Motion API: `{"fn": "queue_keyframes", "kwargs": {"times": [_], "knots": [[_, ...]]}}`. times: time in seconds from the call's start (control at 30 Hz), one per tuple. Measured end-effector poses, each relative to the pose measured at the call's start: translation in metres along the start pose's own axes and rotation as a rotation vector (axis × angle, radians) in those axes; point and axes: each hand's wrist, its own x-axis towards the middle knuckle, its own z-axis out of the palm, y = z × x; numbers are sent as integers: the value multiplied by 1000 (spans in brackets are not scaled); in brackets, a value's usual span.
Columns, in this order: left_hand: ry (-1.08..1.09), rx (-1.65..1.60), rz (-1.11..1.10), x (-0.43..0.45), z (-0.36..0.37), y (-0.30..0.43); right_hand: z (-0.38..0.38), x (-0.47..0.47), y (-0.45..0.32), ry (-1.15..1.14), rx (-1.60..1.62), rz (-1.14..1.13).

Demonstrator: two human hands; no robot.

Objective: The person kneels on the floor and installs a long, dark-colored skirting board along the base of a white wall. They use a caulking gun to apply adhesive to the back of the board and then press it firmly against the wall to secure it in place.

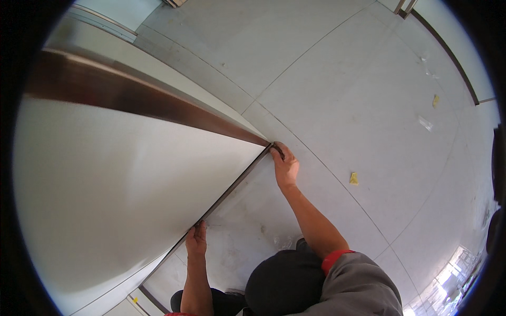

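A large white panel (118, 177), like a door or cabinet side, stands at the left, with a brown metallic strip (130, 98) along its edge. A thin dark strip (233, 185) runs along the panel's bottom edge, near the tiled floor. My right hand (285, 162) has its thumb and fingers bent around the strip's far end, at the panel's corner. Lower down, my left hand (196, 239) touches the same strip with its fingertips, palm up; part of those fingers is hidden at the edge.
Pale floor tiles (336, 98) carry yellow scraps (354, 178) and clear plastic bits (425, 123). White panels with a dark base strip (446, 47) stand at the upper right. Another white panel with a dark edge (152, 300) is at the lower left. My bent knee (284, 282) is close below my hands.
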Motion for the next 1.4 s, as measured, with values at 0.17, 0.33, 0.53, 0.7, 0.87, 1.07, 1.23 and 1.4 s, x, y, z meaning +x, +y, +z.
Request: {"fn": "queue_keyframes", "kwargs": {"times": [0.17, 0.33, 0.53, 0.7, 0.87, 1.07, 1.23, 1.4], "knots": [[-20, 27, -8, 6, -9, 1, 4, 2, -1, 33, 35, 1], [-10, 39, -28, 4, -7, 1, 5, 3, 2, 20, 98, 37], [-52, -9, -18, 2, -9, 0, 5, 7, 3, -15, 28, 46], [-25, 50, 20, -4, 3, -3, 3, 10, 11, 2, -118, -167], [-35, 124, 23, -5, 0, -1, 1, 13, 14, 37, -253, -413], [-51, 278, 46, -1, -14, 1, -8, 27, 21, -62, -233, -537], [-39, 327, 54, 0, -11, 0, -20, 39, 16, -192, -386, -613], [6, 283, 81, 0, -6, -4, -23, 39, 7, -205, -328, -603]]}}
